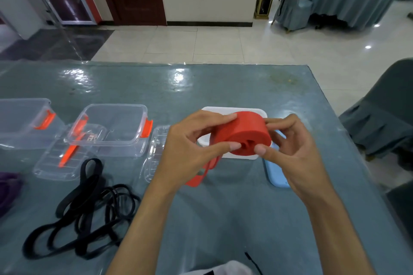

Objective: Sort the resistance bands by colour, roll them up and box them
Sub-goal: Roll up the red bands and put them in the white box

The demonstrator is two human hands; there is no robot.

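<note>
Several black bands (82,205) lie tangled and flat on the glossy blue-grey table (223,219) at eight o'clock, unrolled, with a purple one (9,187) at nine. At centre both hands are rolling the red band (243,133) — the left hand (192,152) and right hand (288,152) pinch the thick, matte coil between thumbs and fingers, its short tail hanging at six o'clock.

Beyond, at twelve, sits a white box (234,110), with clear, orange-latched boxes (114,127) at ten — the next move, I judge, is winding in the tail without letting the springy coil loosen.
</note>
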